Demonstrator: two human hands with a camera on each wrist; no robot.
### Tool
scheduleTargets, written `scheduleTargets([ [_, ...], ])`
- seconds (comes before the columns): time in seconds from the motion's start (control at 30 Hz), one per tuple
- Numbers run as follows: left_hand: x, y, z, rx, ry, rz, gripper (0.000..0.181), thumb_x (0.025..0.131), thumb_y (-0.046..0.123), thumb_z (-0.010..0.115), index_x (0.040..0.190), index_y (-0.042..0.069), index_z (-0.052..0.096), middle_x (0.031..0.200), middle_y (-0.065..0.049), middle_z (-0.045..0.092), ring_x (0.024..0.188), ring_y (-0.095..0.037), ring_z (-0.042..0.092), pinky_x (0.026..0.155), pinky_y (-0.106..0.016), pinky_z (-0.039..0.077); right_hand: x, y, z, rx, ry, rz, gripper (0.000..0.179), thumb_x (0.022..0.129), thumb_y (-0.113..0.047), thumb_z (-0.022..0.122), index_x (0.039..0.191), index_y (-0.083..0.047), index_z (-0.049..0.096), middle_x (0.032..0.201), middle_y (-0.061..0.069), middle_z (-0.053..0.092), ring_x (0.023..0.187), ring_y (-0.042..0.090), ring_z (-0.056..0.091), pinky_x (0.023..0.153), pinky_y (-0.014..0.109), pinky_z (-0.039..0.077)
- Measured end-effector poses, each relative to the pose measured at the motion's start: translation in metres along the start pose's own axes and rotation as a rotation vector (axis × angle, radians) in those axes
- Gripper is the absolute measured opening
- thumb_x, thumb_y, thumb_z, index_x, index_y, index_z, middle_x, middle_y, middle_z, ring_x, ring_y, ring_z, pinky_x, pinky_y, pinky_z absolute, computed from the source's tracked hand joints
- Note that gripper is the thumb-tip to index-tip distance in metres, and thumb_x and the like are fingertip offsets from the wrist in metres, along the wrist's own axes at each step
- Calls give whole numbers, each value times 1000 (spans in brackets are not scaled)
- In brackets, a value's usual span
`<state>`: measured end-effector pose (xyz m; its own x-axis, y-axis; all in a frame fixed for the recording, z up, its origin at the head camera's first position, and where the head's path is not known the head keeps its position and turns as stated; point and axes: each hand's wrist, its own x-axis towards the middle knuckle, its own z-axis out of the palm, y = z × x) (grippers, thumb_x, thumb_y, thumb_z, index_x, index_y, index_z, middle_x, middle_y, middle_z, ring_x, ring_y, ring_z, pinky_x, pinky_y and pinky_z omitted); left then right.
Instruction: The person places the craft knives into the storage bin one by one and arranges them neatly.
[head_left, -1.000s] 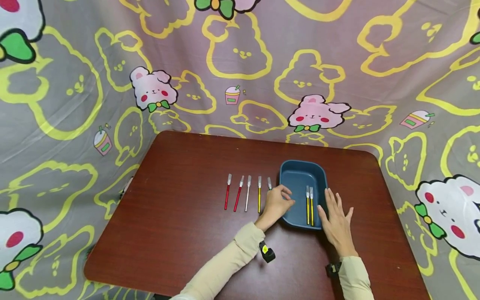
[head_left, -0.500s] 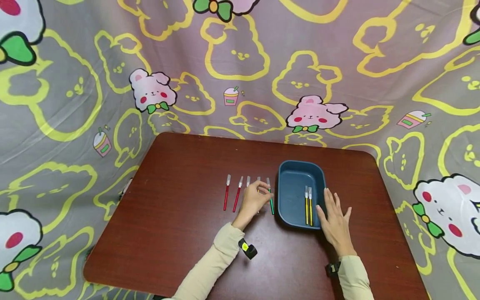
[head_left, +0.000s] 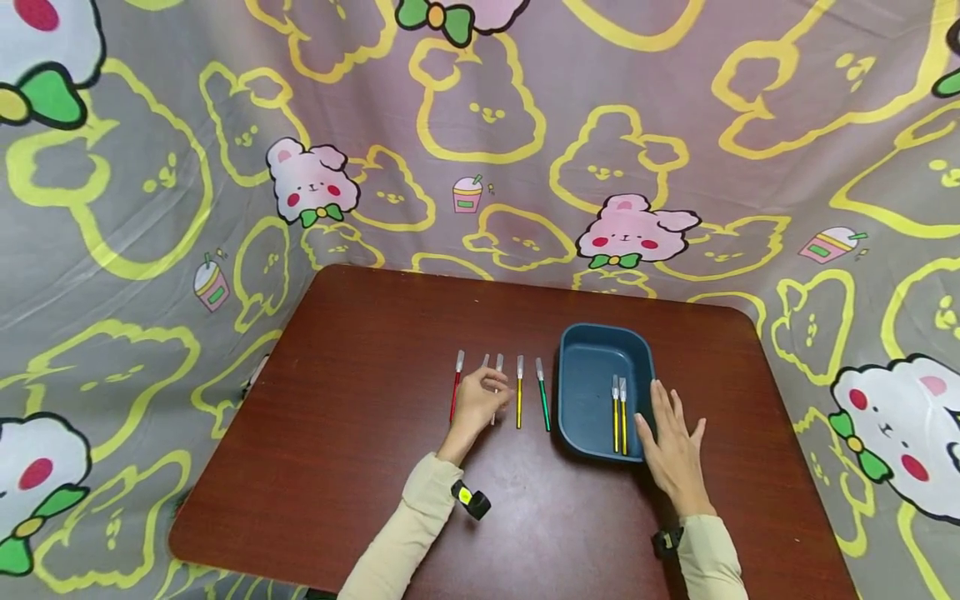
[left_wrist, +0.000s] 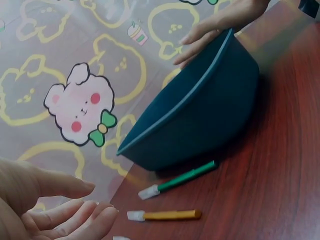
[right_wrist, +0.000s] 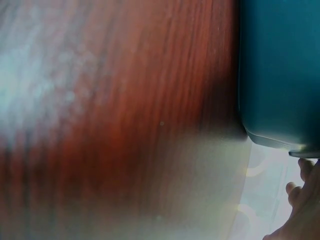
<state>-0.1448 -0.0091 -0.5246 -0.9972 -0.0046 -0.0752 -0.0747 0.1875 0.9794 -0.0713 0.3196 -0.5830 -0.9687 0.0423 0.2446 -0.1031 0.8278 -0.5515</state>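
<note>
My left hand [head_left: 477,402] is over the left part of a row of capped craft knives, covering parts of a few. Its thumb and fingers stand apart with nothing between them in the left wrist view. A red craft knife [head_left: 454,392] lies at the row's left end, and the cap of a silver one [head_left: 499,362] shows past my fingers. Farther right lie a yellow craft knife [head_left: 519,396] and a green craft knife [head_left: 544,404]. My right hand [head_left: 675,450] rests with extended fingers at the right rim of a blue bin [head_left: 588,392].
Two yellow craft knives [head_left: 619,421] lie side by side inside the bin, near its right wall. The brown wooden table [head_left: 360,350] has rounded corners, and a patterned cloth [head_left: 502,108] hangs around its back and sides.
My left hand has moved left from over the bin's left edge, past the green and yellow craft knives, to above the red and silver ones. The right hand has stayed at the bin.
</note>
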Motion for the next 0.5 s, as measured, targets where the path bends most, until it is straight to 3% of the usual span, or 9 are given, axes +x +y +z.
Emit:
scheduleTargets([
  [0.1, 0, -6, -4, 7, 14, -9, 27, 81, -8, 78, 105, -14, 70, 85, -19, 75, 62, -14, 71, 60, -36, 63, -1, 1, 0, 5, 0, 4, 69, 111, -37, 49, 170, -13, 21, 172, 17, 26, 158, 45, 18, 112, 84, -3],
  [0.2, -1, -10, -8, 13, 29, -22, 26, 82, -8, 78, 105, -13, 70, 86, -20, 76, 63, -23, 74, 62, -39, 64, -1, 1, -1, 7, 1, 7, 70, 111, -36, 50, 170, -14, 20, 172, 18, 27, 158, 45, 19, 112, 84, -2],
  [0.43, -2, -16, -17, 24, 49, -40, 24, 81, -10, 75, 104, -12, 71, 86, -20, 77, 59, -16, 70, 62, -40, 64, -1, 2, -1, 15, 0, 7, 71, 111, -36, 51, 170, -14, 18, 171, 21, 28, 158, 45, 19, 112, 85, -3],
  [0.5, -1, -17, -20, 26, 59, -42, 24, 81, -9, 74, 104, -12, 71, 85, -20, 77, 60, -20, 71, 61, -39, 63, -1, 2, -1, 16, -1, 13, 71, 111, -37, 50, 171, -15, 18, 171, 20, 28, 158, 45, 19, 112, 84, -2],
])
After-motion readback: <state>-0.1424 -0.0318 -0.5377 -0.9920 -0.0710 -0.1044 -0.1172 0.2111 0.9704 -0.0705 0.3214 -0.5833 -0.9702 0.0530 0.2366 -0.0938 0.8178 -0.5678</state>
